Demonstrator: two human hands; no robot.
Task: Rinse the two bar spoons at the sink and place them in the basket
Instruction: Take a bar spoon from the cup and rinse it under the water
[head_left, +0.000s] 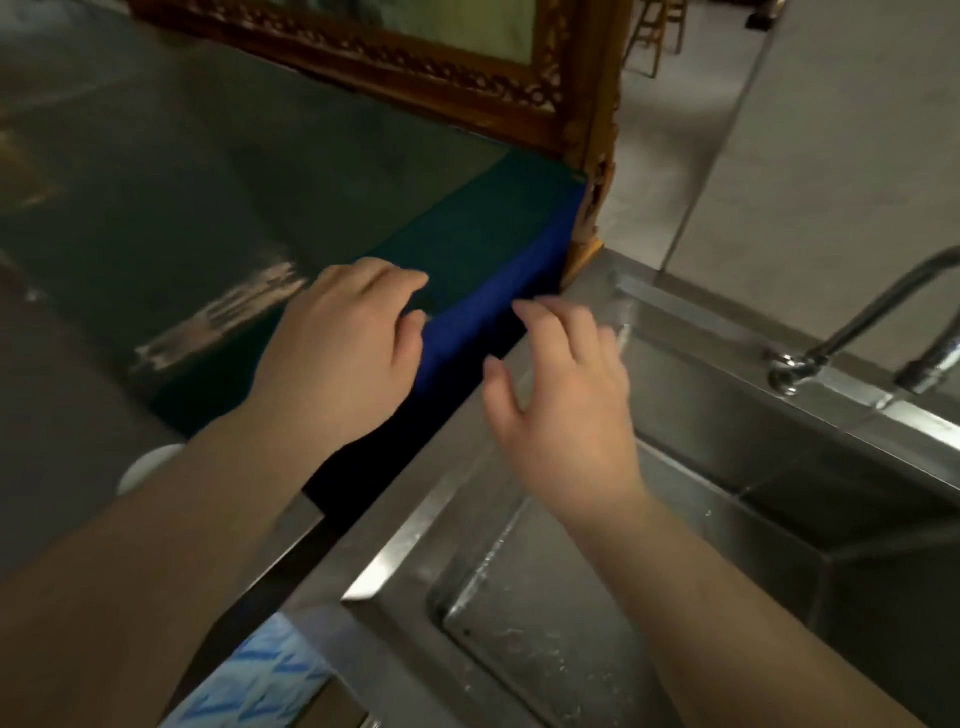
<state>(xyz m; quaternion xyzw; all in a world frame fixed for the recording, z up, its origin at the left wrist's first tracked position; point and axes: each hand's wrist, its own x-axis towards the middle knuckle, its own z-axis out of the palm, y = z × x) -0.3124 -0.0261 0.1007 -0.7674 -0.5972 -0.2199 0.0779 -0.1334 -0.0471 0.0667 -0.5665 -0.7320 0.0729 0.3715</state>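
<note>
No bar spoon and no basket shows in this head view. My left hand (337, 353) rests on the edge of the dark bar counter (208, 182), its fingers curled over the blue front strip (467, 332), holding nothing. My right hand (561, 405) hovers with fingers spread over the left rim of the steel sink (727, 415), also empty. The sink basin is wet and nothing lies in the part I can see.
A chrome faucet (857, 322) arches in from the right behind the sink. A carved wooden frame (571, 104) stands on the counter's far end. A white round object (145, 467) peeks out under my left forearm. A blue-patterned cloth (260, 675) lies at the bottom.
</note>
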